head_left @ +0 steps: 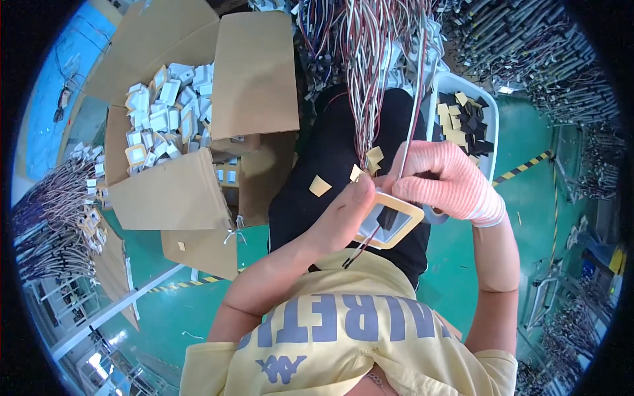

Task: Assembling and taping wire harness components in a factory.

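Note:
Over my lap, my left hand is bare and grips the left edge of a square white plastic housing with a tan rim. Inside its open side sits a small dark piece. Two dark wire ends stick out of it toward my shirt. My right hand, in a pink-striped glove, is closed in a pinch at the housing's upper edge, on a red-and-white wire running up from there. Its fingertips are partly hidden. Small tan paper pieces lie on my dark trousers beside a wire bundle.
Left of my knees stands an open cardboard box full of white housings. To the right is a white tub with black and tan pieces. Wire bundles lie far left; more cables hang at upper right.

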Demonstrator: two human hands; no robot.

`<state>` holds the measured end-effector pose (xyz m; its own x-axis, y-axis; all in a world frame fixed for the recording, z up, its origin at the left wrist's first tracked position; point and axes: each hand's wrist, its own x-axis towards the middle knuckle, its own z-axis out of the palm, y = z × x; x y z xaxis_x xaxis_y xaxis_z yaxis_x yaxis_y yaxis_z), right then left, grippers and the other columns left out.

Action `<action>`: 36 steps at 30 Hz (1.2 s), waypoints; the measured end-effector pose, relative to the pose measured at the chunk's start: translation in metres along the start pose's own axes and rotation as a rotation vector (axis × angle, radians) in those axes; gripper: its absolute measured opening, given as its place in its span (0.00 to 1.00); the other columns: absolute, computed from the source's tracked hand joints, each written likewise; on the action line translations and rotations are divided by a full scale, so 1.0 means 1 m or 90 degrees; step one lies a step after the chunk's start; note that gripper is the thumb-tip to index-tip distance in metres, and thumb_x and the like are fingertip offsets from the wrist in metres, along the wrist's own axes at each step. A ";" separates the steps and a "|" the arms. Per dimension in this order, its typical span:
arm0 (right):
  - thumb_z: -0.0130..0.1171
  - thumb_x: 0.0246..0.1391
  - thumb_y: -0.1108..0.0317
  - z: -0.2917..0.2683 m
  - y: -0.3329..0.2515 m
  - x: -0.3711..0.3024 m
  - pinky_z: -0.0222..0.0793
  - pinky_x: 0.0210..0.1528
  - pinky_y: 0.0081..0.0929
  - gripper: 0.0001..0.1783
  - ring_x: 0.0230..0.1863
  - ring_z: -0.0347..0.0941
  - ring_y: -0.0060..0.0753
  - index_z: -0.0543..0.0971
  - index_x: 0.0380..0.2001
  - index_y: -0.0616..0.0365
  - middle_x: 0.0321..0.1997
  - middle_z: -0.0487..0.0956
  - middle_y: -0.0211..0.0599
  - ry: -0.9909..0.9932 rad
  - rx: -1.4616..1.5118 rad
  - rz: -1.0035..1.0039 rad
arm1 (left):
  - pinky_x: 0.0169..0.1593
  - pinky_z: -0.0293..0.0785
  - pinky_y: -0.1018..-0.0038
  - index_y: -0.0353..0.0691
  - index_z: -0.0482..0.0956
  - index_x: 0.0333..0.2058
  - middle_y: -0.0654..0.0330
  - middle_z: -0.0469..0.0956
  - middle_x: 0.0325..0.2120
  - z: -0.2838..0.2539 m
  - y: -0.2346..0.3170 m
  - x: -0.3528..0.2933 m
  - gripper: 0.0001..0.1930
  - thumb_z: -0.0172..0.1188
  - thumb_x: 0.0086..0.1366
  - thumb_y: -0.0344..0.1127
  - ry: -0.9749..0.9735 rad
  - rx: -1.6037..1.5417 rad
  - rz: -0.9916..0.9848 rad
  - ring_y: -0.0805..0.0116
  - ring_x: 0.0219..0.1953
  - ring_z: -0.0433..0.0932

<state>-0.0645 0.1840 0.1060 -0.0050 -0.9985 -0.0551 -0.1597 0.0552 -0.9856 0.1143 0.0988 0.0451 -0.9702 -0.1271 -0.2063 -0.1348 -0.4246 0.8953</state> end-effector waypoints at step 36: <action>0.58 0.47 0.74 -0.008 -0.001 0.006 0.59 0.23 0.16 0.05 0.26 0.69 0.17 0.79 0.27 0.66 0.28 0.73 0.31 0.061 0.155 0.201 | 0.38 0.70 0.80 0.33 0.74 0.43 0.63 0.76 0.33 -0.003 -0.003 -0.002 0.50 0.29 0.54 0.81 -0.121 -0.132 0.013 0.79 0.34 0.74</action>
<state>-0.0723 0.1779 0.1084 -0.1110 -0.9273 -0.3576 0.1021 0.3473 -0.9322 0.1168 0.0979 0.0418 -0.9953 0.0242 -0.0934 -0.0891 -0.6006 0.7946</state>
